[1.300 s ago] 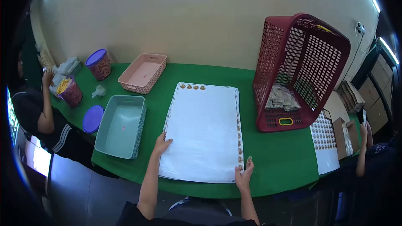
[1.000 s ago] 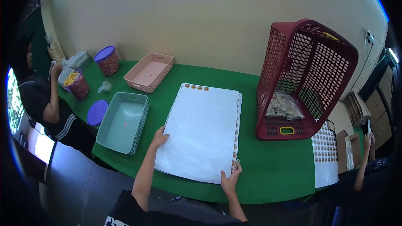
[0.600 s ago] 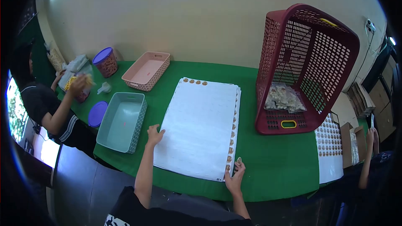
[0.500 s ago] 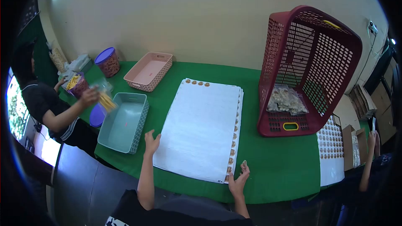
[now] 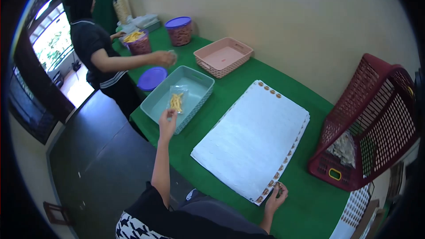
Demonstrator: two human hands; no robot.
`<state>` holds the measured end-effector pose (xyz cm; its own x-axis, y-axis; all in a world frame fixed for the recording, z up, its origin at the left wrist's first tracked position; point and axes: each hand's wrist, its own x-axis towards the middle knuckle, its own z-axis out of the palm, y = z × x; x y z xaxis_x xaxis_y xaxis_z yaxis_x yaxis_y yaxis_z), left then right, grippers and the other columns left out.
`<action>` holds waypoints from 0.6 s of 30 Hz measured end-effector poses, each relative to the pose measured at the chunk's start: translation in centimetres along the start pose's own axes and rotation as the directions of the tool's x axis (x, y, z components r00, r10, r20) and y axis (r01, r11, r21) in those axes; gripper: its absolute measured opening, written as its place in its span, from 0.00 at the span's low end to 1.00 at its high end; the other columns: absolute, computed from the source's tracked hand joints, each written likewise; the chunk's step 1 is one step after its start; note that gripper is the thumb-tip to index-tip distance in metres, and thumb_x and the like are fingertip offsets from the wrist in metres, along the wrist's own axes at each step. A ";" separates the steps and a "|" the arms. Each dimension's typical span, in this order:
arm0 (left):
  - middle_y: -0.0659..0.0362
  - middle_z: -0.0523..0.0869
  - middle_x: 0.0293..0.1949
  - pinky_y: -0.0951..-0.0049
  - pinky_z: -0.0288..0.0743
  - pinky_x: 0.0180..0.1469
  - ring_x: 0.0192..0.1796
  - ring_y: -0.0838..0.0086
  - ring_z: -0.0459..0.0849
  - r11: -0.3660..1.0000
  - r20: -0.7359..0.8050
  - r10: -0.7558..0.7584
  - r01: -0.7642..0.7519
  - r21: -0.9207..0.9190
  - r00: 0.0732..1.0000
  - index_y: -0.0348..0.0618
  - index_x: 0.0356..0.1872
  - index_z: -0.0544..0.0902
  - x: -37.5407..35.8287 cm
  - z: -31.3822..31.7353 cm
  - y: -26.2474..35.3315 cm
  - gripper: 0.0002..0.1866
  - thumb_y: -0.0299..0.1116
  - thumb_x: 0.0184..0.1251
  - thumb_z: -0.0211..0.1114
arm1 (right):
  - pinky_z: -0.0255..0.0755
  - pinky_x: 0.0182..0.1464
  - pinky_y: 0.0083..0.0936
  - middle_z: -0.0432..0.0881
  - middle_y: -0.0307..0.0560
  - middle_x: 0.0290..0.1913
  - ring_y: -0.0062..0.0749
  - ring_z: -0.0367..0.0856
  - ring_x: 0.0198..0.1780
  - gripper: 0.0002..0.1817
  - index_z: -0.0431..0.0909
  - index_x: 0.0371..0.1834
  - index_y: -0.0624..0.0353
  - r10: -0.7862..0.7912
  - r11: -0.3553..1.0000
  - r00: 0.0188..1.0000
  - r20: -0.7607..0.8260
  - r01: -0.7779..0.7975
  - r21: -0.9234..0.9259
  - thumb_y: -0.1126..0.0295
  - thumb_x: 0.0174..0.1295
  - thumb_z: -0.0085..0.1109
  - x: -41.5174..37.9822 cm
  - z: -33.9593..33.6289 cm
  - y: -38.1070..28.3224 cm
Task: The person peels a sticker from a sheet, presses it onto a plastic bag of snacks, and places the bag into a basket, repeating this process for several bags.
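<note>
My left hand (image 5: 168,123) pinches the lower edge of a clear plastic bag of yellow snack sticks (image 5: 176,101), over the green basket (image 5: 195,79). At the near right corner of a stack of white sheets (image 5: 256,135), my right hand (image 5: 275,198) has its fingers curled in; whether they grip anything is too small to tell. Round brown stickers (image 5: 287,160) run along the right edge of the stack.
At the left a person (image 5: 95,40) stretches an arm over the table. Nearby are a purple lid (image 5: 152,78), an open snack tub (image 5: 138,44), a closed tub (image 5: 179,33) and a pink basket (image 5: 223,55). A maroon crate (image 5: 336,148) stands right.
The view has turned left. My left hand has moved from beside the sheets to the green basket and taken hold of the snack bag. The other person's hand no longer holds that bag.
</note>
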<state>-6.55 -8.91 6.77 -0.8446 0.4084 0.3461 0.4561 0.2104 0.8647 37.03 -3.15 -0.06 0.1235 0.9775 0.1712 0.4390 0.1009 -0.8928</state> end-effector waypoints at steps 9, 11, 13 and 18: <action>0.42 0.65 0.54 0.60 0.62 0.54 0.56 0.52 0.64 0.739 -0.038 -0.462 0.408 0.536 0.886 0.30 0.48 0.67 10.4 3.8 -11.4 0.37 0.48 0.41 0.67 | 0.59 0.47 0.28 0.74 0.46 0.35 0.33 0.66 0.42 0.03 0.71 0.26 0.64 -0.170 0.985 0.985 -0.005 0.170 0.008 0.76 0.52 0.52 2.2 -0.1 -2.1; 0.42 0.67 0.52 0.62 0.61 0.57 0.56 0.53 0.66 0.674 -0.088 -0.546 0.499 0.545 0.833 0.28 0.49 0.67 10.3 4.3 -10.6 0.39 0.47 0.38 0.69 | 0.59 0.47 0.28 0.74 0.46 0.35 0.33 0.66 0.42 0.03 0.70 0.25 0.64 -0.162 0.987 0.987 -0.018 0.163 0.012 0.76 0.51 0.52 2.1 -0.1 -2.0; 0.41 0.69 0.51 0.63 0.63 0.55 0.54 0.55 0.68 0.687 -0.015 -0.565 0.480 0.546 0.825 0.28 0.49 0.67 11.4 4.6 -10.6 0.40 0.46 0.37 0.70 | 0.60 0.46 0.31 0.74 0.49 0.35 0.37 0.66 0.42 0.03 0.70 0.26 0.64 -0.115 0.993 0.993 0.019 0.114 0.038 0.78 0.49 0.52 1.5 -0.1 -2.0; 0.50 0.77 0.43 0.71 0.74 0.40 0.42 0.69 0.78 0.809 0.335 -0.568 0.585 0.060 0.752 0.34 0.47 0.70 12.6 4.8 -5.5 0.32 0.40 0.39 0.71 | 0.60 0.46 0.29 0.73 0.48 0.36 0.36 0.66 0.41 0.05 0.69 0.29 0.64 -0.124 0.992 0.992 0.017 0.123 0.036 0.77 0.49 0.50 1.1 -0.4 -2.7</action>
<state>-18.34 -0.68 4.67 -0.8000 0.4853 -0.3530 -0.1078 0.4625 0.8801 36.36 -2.39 2.74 0.0529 0.9605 0.2731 0.4188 0.2269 -0.8793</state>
